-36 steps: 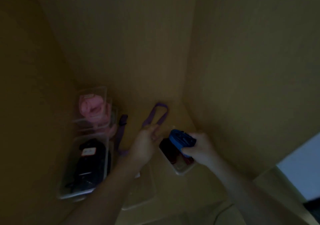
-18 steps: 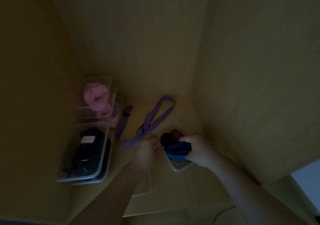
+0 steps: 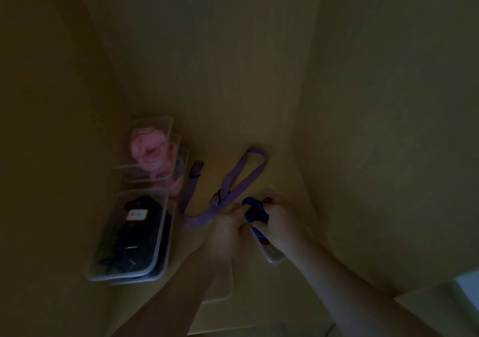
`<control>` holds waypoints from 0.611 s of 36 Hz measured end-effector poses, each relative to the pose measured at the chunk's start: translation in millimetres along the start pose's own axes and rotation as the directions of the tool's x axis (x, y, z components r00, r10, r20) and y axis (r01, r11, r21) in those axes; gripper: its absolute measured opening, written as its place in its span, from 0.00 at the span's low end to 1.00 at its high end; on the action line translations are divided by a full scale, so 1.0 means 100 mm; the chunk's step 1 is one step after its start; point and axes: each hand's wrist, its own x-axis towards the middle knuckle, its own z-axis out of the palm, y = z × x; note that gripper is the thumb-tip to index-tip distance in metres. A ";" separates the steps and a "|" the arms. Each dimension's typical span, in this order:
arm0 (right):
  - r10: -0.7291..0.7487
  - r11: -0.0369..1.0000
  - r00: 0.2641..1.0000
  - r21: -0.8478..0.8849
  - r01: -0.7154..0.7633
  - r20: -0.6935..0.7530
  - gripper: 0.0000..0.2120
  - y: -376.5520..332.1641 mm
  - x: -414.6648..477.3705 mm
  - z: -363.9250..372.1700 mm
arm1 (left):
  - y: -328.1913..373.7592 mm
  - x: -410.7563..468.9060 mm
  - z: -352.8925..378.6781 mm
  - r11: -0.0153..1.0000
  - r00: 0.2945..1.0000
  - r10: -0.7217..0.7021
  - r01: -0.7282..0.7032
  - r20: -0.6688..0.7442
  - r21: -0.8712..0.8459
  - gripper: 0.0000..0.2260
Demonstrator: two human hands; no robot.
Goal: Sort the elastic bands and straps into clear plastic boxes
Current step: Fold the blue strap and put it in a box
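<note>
**Both Hands Closing on a Blue Band Over a Clear Box**

Clamping the right hand (image 3: pixel 281 222) round a rolled blue elastic band (image 3: pixel 255 211), fingers curling over its right side. Pressing the left hand (image 3: pixel 226 224) up against the band's left side, fingertips bent toward it; not being able to tell, in the dim blur, whether pinching the band or merely touching it. Holding the band over the far end of a small clear plastic box (image 3: pixel 273 255) standing on the yellow-tan shelf floor (image 3: pixel 261 292); not being able to tell whether resting on the contents or hovering just above them. Glimpsing slivers of a red band (image 3: pixel 268 200) in that box, peeking out past the blue one at its far side and again at its near side.

Seeing, just behind the left hand, a long purple webbing strap (image 3: pixel 245 174) with a dark buckle, lying looped on the shelf floor, its near bend running up to the left knuckles. Seeing, well apart to the left, a large clear box of black straps (image 3: pixel 118 275) carrying a white label. Seeing, behind it and nearer the back wall, a stack of clear boxes of pink bands (image 3: pixel 167 126). Noting a flat clear lid (image 3: pixel 220 294) lying on the shelf floor, partly hidden beneath the left forearm, near the small box.
</note>
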 end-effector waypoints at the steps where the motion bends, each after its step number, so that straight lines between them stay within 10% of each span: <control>1: -0.036 0.999 0.999 -0.036 0.036 -0.006 0.18 0.01 -0.01 -0.01 | 0.00 0.00 0.01 1.000 1.000 0.020 -0.020 -0.015 0.000 0.19; 22: -0.170 0.985 0.985 -0.027 0.171 0.018 0.17 0.21 -0.10 -0.22 | -0.32 -0.01 0.06 0.934 0.967 0.251 -0.253 0.040 0.251 0.15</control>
